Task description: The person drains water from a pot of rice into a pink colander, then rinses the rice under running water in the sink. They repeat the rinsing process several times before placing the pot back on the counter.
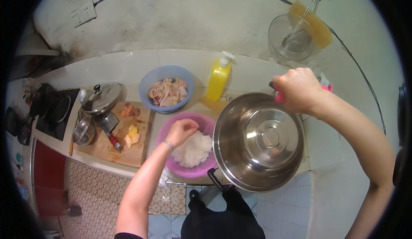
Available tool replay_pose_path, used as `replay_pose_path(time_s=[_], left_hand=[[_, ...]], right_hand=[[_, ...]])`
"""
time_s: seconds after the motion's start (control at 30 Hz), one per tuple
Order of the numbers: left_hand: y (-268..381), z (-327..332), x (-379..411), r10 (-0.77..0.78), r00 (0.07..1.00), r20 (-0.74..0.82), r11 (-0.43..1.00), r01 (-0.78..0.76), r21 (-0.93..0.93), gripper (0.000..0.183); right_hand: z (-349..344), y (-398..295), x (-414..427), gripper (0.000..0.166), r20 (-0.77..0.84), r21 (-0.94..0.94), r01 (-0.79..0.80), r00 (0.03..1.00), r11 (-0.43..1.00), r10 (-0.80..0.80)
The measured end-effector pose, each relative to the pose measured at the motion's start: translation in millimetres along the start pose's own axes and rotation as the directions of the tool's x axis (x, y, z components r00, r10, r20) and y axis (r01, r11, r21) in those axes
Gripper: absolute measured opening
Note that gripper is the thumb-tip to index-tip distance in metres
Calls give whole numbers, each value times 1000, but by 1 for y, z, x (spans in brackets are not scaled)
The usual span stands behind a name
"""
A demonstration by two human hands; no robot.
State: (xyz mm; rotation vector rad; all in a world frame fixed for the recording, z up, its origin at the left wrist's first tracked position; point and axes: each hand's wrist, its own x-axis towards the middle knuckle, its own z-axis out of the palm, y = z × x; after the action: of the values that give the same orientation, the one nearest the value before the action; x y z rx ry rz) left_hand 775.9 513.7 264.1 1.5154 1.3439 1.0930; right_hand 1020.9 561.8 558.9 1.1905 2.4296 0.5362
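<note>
My right hand (pixel 299 89) grips a pink cloth (pixel 279 95) at the far handle of a big stainless steel pot (pixel 254 142), which is tilted so that its inside shows. The pot's near black handle (pixel 215 178) is free. Left of it, white rice (pixel 193 150) lies in a pink plastic strainer basket (pixel 165 161). Over the basket's upper left part is my left hand (pixel 184 130), wearing a bracelet, its fingers curled towards the thumb by the rice; whether they pinch anything cannot be told.
Raw meat pieces (pixel 169 91) fill a blue bowl (pixel 145 94) behind the basket. A yellow pump bottle (pixel 219 79) stands by the wall. On the left, a wooden cutting board (pixel 128 155) bears a cleaver (pixel 107 122), yellow fat (pixel 132 136) and meat scraps. A wire strainer (pixel 291 38) hangs at the upper right.
</note>
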Motion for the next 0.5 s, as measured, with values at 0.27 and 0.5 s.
replay_pose_path(time_s=[0.27, 0.5], left_hand=[[44, 0, -54, 90, 970, -224, 873, 31, 486, 18], [56, 109, -136, -381, 924, -24, 908, 369, -201, 28]], right_hand=[[1, 8, -26, 25, 64, 93, -99, 994, 991, 93], [20, 31, -74, 31, -93, 285, -221, 962, 933, 256]])
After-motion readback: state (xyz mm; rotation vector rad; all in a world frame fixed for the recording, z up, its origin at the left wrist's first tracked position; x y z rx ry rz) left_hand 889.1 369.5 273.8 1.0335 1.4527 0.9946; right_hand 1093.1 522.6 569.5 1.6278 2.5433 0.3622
